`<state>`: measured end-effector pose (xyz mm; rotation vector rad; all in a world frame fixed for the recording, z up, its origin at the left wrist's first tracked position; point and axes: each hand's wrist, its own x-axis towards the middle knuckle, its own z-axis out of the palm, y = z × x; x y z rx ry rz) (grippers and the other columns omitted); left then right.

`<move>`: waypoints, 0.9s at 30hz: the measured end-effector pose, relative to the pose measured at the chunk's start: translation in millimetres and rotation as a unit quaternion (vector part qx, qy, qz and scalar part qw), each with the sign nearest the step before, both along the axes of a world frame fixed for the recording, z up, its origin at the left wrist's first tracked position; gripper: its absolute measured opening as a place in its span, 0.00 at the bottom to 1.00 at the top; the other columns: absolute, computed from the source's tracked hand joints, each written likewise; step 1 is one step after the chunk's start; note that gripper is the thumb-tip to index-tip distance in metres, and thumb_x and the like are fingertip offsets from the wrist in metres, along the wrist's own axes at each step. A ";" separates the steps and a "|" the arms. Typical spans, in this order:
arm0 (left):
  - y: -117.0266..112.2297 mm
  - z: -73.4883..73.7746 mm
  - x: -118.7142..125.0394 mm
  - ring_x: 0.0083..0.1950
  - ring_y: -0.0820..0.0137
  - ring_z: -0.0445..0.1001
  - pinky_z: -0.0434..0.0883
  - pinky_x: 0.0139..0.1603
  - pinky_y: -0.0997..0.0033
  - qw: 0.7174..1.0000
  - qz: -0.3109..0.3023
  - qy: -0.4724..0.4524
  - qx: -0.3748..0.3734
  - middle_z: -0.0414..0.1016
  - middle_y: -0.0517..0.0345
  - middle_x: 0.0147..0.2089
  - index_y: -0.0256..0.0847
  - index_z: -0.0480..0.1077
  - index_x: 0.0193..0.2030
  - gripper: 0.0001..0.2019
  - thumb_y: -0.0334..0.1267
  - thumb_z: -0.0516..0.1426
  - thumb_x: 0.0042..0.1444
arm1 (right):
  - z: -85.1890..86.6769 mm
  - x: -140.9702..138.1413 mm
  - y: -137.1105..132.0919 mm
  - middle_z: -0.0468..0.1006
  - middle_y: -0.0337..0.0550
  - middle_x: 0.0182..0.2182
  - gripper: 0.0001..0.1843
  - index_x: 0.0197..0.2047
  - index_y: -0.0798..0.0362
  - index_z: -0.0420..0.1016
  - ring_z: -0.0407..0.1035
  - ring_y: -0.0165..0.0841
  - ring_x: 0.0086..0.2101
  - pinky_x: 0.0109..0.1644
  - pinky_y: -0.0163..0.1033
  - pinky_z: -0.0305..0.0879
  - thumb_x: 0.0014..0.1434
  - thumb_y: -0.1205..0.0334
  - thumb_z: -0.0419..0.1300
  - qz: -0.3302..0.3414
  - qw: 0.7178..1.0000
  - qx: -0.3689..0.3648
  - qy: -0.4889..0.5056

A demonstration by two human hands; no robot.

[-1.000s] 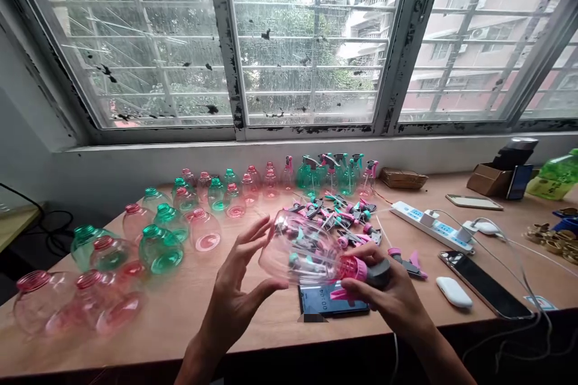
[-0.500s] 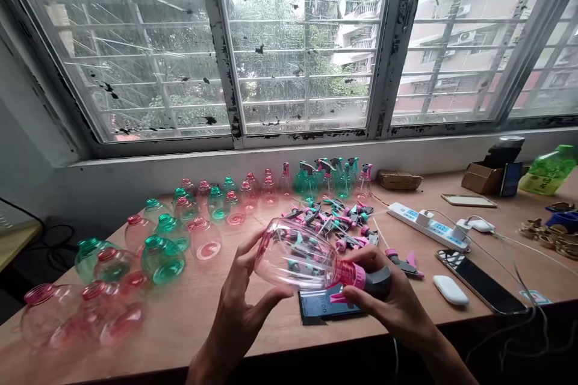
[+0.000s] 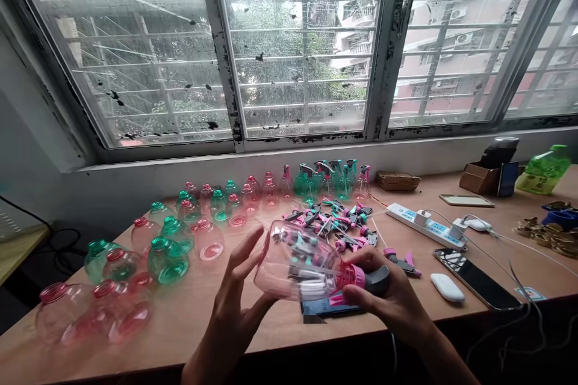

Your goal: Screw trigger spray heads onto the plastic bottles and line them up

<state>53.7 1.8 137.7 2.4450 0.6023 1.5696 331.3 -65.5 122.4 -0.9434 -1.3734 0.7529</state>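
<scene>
A clear pink plastic bottle (image 3: 293,261) lies on its side in the air above the table's near edge. My left hand (image 3: 235,307) cups its base with fingers spread, thumb under it. My right hand (image 3: 391,298) is closed round the pink-and-grey spray head (image 3: 368,278) seated on the bottle's neck. Behind the bottle lies a heap of loose pink, teal and grey spray heads (image 3: 336,222).
Several open pink and teal bottles (image 3: 167,255) stand on the left of the wooden table (image 3: 189,313); several finished spray bottles (image 3: 329,179) line the back. A phone (image 3: 332,307) lies under my hands. A power strip (image 3: 427,225), another phone (image 3: 478,280) and a white case (image 3: 447,287) lie right.
The bottle has rolled and blurred between my hands while my left fingers loosened from its base and spread. The camera tilted slightly, so the table sits lower in view.
</scene>
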 end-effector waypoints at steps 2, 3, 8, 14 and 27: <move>-0.7 2.3 0.5 0.80 0.58 0.66 0.71 0.77 0.55 0.999 0.022 0.004 0.035 0.67 0.47 0.76 0.53 0.62 0.75 0.31 0.31 0.63 0.70 | 0.5 -1.0 -1.0 0.82 0.38 0.33 0.12 0.44 0.48 0.83 0.74 0.33 0.30 0.32 0.34 0.72 0.62 0.53 0.77 0.024 0.999 -0.015 0.026; -1.7 2.7 0.6 0.79 0.57 0.67 0.72 0.76 0.54 0.999 0.032 0.010 0.036 0.69 0.46 0.75 0.52 0.61 0.76 0.33 0.32 0.65 0.69 | 0.5 -1.4 -1.3 0.81 0.38 0.33 0.12 0.44 0.48 0.83 0.74 0.33 0.30 0.32 0.34 0.72 0.62 0.53 0.77 0.019 0.999 -0.011 0.028; -6.1 -1.8 1.8 0.80 0.47 0.64 0.70 0.77 0.41 0.996 0.024 0.005 -0.084 0.65 0.40 0.78 0.50 0.63 0.70 0.34 0.51 0.70 0.61 | -0.4 -2.2 -1.9 0.81 0.40 0.35 0.12 0.44 0.48 0.84 0.76 0.34 0.33 0.35 0.35 0.73 0.59 0.58 0.79 -0.032 0.998 0.036 -0.037; 1.9 -6.2 4.9 0.82 0.53 0.62 0.69 0.78 0.43 0.998 0.000 -0.023 -0.064 0.64 0.47 0.79 0.58 0.62 0.74 0.29 0.38 0.64 0.70 | 0.6 -6.6 -3.4 0.82 0.37 0.30 0.16 0.43 0.49 0.80 0.78 0.33 0.26 0.32 0.36 0.79 0.61 0.51 0.77 0.043 0.993 -0.047 0.102; 2.5 -2.4 0.9 0.80 0.56 0.65 0.70 0.77 0.48 0.998 0.027 -0.028 -0.051 0.68 0.49 0.77 0.57 0.66 0.70 0.25 0.37 0.64 0.70 | 4.9 -10.0 -3.7 0.81 0.34 0.28 0.18 0.43 0.48 0.79 0.80 0.33 0.26 0.33 0.37 0.80 0.61 0.47 0.77 0.055 0.987 -0.076 0.130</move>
